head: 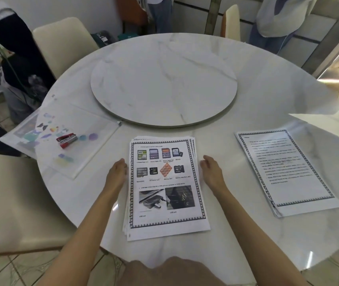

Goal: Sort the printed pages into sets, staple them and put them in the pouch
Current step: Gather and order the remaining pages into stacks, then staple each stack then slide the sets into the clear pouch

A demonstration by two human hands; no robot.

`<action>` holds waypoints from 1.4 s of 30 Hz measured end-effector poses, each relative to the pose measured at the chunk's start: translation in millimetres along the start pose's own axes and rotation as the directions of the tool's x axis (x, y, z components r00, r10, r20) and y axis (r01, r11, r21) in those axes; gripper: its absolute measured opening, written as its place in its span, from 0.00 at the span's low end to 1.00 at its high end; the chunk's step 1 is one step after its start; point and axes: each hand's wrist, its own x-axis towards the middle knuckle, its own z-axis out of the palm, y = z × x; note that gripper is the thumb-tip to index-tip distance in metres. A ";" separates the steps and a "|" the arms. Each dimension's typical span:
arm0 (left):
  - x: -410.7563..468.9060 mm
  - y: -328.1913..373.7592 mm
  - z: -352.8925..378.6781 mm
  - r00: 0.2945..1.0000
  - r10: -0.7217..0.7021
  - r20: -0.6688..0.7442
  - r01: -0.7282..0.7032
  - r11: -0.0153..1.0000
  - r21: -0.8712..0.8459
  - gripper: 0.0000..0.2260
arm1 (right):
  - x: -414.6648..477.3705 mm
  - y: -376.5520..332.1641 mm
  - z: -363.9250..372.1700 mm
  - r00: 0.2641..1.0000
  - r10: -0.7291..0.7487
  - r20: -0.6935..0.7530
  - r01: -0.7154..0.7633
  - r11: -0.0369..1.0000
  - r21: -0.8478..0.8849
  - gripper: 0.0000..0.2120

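The left hand (116,172) lies with relaxed fingers against the left edge of the middle stack of pages (164,188). The right hand (212,169) sits loosely curled just beside its right edge, gripping nothing. A strip of table (234,230) separates it from a second stack (288,172). At the left, the clear pouch (46,162) overhangs the table's rim, with the stapler (66,139) on top. The turntable (164,85) sits beyond.
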 end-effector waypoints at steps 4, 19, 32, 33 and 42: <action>7.6 9.8 5.5 0.998 -0.017 0.066 0.016 1.000 0.006 0.19 | 10.4 -11.0 0.5 0.995 0.027 0.092 -0.033 0.998 0.054 0.21; 8.2 3.6 10.2 0.997 -0.009 0.082 0.020 0.991 -0.136 0.15 | 7.8 3.3 8.9 0.989 0.122 0.079 -0.138 0.960 0.246 0.19; 1.5 -10.8 -0.5 0.999 0.027 0.044 -0.023 0.996 -0.086 0.13 | -19.2 18.7 11.6 0.991 0.098 -0.088 -0.089 0.991 0.100 0.16; 0.1 -8.9 0.1 0.998 0.036 0.050 -0.032 0.996 -0.084 0.13 | -18.2 18.4 12.3 0.992 0.094 -0.084 -0.086 0.992 0.097 0.16; 13.7 -19.1 -10.4 0.996 -0.017 0.089 0.024 0.997 -0.075 0.16 | -8.3 16.6 19.9 0.998 0.026 -0.061 -0.030 0.998 -0.059 0.16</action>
